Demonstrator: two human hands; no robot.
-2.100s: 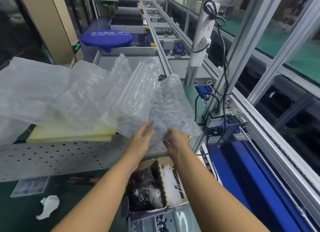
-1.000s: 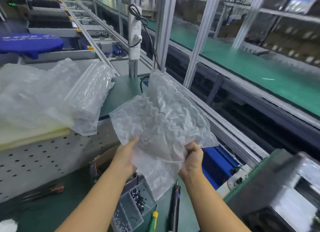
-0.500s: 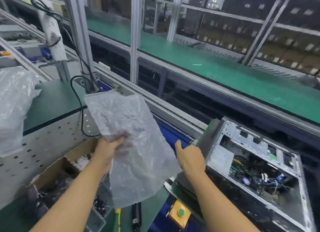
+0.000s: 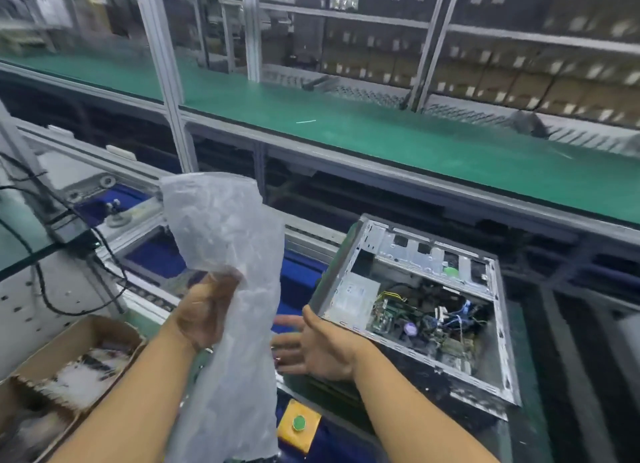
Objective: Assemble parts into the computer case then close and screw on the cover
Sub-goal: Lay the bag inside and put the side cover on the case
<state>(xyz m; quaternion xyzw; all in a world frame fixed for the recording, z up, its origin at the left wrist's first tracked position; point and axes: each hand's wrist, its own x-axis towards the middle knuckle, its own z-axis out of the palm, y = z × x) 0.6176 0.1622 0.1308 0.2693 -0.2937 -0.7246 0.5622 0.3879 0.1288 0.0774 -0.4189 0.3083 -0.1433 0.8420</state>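
Head view: a green belt (image 4: 381,140) runs across from 9 o'clock to 3 o'clock, with grey frame posts (image 4: 162,81) standing along it and blurred shelves (image 4: 519,64) of cartons behind. A cardboard box (image 4: 79,338) sits at 8 o'clock, and a yellow button box (image 4: 298,424) at 6 o'clock.

The case (image 4: 415,251) lies at 4 o'clock with the cover off, its open side up and boards and wires showing. Its long edge runs roughly from 10 o'clock to 4 o'clock.

The right hand (image 4: 322,345) is flat with straight fingers and the palm turned left. It holds nothing and is just beside the case's near-left corner — whether they touch is unclear.

The left hand (image 4: 204,310), at 7 o'clock of the case, grips a bubble-wrap sheet (image 4: 225,227) at mid-length — the sheet hangs upright from 12 to 6.
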